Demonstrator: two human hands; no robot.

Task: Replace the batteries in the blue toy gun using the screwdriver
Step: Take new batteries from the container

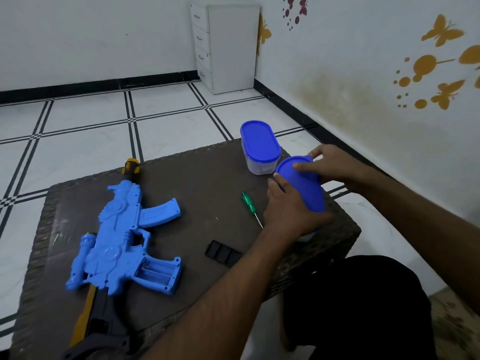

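Head view is showing both hands clamping a blue-lidded container [306, 188] at 3 o'clock: left hand [291, 209] wrapping its side, right hand [332, 165] gripping the lid; blue toy gun [124, 240] lying at 8 o'clock on the bench [197, 183], screwdriver [250, 205] between them

A single head-worn wide-angle camera looks forward and steeply down onto a dark wicker table [78, 193] from close above its near edge. Beyond the table it takes in tiled floor [85, 131], and a white drawer unit [231, 45] in the far room corner.
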